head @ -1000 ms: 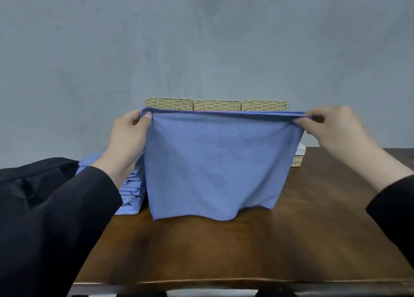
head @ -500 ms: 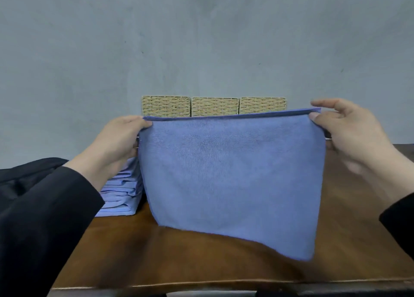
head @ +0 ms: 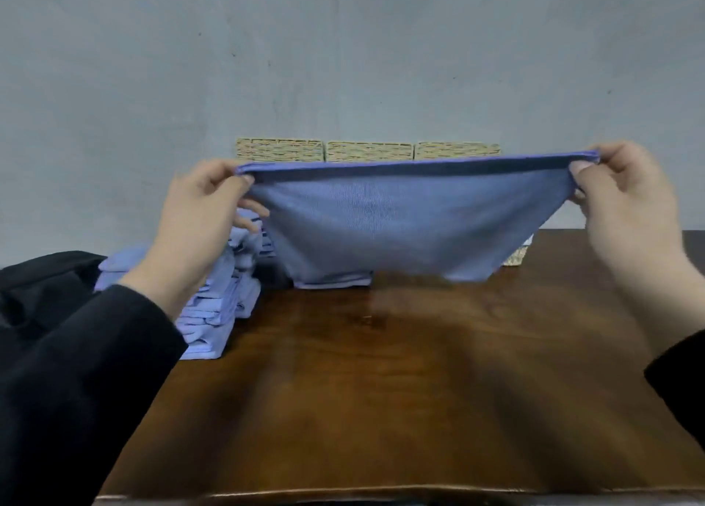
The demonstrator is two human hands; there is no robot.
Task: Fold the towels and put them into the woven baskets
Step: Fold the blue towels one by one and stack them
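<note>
Towel (head: 400, 223), blue and doubled over, hangs in the air above the far half of the brown wooden table (head: 381, 391), stretched wide between both hands with its top edge taut and nearly level and its middle sagging in a shallow curve that ends just above the tabletop. Behind it, against the grey wall (head: 343, 48), three woven baskets (head: 368, 151) stand side by side, only their upper parts showing over the cloth. A tall stack of folded blue towels (head: 213, 315) sits on the table's left side, near the dark sleeve. The left hand (head: 198, 219) pinches the towel's left top corner between thumb and fingers; the right hand (head: 625, 200) pinches the right top corner the same way.
</note>
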